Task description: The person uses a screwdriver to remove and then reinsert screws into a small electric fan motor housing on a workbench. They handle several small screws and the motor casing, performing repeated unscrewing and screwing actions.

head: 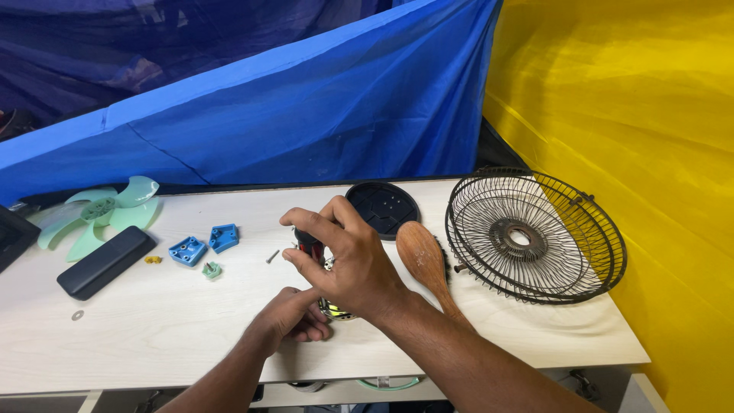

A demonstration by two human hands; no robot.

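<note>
My right hand (pixel 348 256) is closed around the red-and-black handle of a screwdriver (pixel 309 243), held upright over a metal fan motor (pixel 335 308) on the pale wooden table (pixel 191 336). My left hand (pixel 294 315) rests on the table with its fingers against the motor's near side. Most of the motor is hidden under both hands. A loose screw (pixel 272 256) lies just left of the screwdriver.
A wire fan guard (pixel 535 235) lies at the right end, a wooden brush (pixel 428 264) and a black round cover (pixel 382 208) beside it. At the left are a pale green fan blade (pixel 99 214), a black bar (pixel 105 261), two blue plastic brackets (pixel 205 245) and small parts.
</note>
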